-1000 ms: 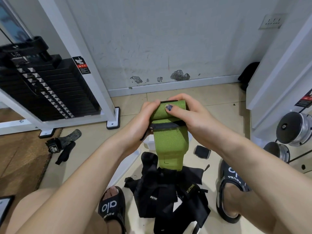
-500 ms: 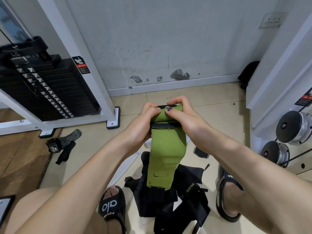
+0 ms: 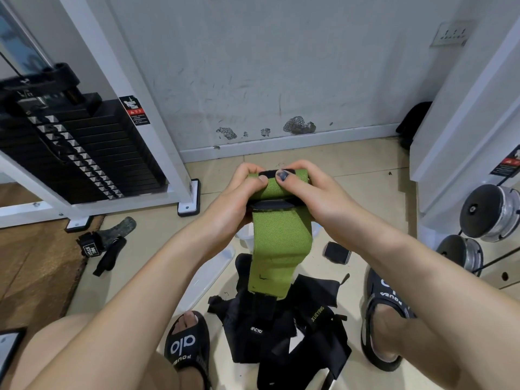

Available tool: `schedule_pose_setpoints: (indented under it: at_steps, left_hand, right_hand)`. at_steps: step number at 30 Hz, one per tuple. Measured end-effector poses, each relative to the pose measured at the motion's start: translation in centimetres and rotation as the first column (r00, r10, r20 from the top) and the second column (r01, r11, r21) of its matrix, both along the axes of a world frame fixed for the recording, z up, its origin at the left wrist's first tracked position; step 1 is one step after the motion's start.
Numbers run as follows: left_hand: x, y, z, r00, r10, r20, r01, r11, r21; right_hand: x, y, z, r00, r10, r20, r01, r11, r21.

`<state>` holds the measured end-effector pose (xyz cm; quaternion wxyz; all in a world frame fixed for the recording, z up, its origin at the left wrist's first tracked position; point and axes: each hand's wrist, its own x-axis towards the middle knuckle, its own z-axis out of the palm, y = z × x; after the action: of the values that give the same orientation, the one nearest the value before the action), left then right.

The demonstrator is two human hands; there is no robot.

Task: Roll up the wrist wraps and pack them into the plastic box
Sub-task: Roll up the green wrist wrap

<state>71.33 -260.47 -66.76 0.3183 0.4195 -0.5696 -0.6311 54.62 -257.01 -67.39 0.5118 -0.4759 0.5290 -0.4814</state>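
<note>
A green wrist wrap (image 3: 281,243) is held up at chest height over a tiled floor, seen from above by a head-worn camera. Its upper end is wound into a tight roll, which is gripped from both sides: the left hand (image 3: 239,198) is curled round the roll's left end and the right hand (image 3: 312,192) round its right end, with both thumbs pressed on top, apparently so that the coil cannot spring loose. The unrolled tail is left hanging straight down, probably so that its weight keeps the fabric taut and flat for winding. Directly below, a pile of black wraps (image 3: 281,333) lies between two sandalled feet. The clear plastic box (image 3: 244,235) is only glimpsed behind the forearms, with its lid (image 3: 208,274) lying beside it.
</note>
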Motion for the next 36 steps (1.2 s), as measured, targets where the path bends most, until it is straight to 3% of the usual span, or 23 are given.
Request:
schedule_pose_setpoints:
  at_steps: [4, 8, 11, 14, 19, 26, 36]
  left_hand:
    - [0.9, 0.0, 0.3, 0.995, -0.068, -0.074, 0.074, 0.994, 0.075]
    - [1.8, -0.2, 0.4, 0.970, 0.052, -0.238, 0.000, 0.977, 0.213]
    - [2.5, -0.5, -0.3, 0.985, 0.150, -0.091, -0.126, 0.966, 0.227]
    - [2.7, -0.3, -0.6, 0.996, 0.091, 0.009, -0.091, 0.985, 0.146]
    - [2.6, 0.1, -0.2, 0.997, 0.048, -0.068, -0.036, 0.986, 0.161]
    - [1.9, 0.6, -0.4, 0.998, 0.053, -0.026, -0.052, 0.998, 0.032]
    - [1.5, 0.5, -0.7, 0.993, 0.115, -0.040, -0.111, 0.990, 0.083]
  right_hand:
    - [0.1, 0.0, -0.1, 0.998, -0.041, -0.053, 0.038, 0.998, -0.059]
    - [-0.3, -0.1, 0.2, 0.997, -0.076, 0.026, 0.077, 0.996, -0.044]
    - [-0.4, -0.2, 0.0, 0.995, -0.101, 0.029, 0.102, 0.994, -0.040]
    - [-0.3, -0.2, -0.1, 0.994, -0.102, 0.026, 0.103, 0.994, -0.025]
    - [-0.4, -0.2, -0.2, 0.993, -0.115, 0.005, 0.115, 0.993, -0.028]
    - [0.2, 0.1, 0.0, 0.993, -0.115, -0.005, 0.115, 0.993, -0.033]
    - [0.7, 0.4, 0.2, 0.997, -0.080, 0.017, 0.081, 0.996, -0.048]
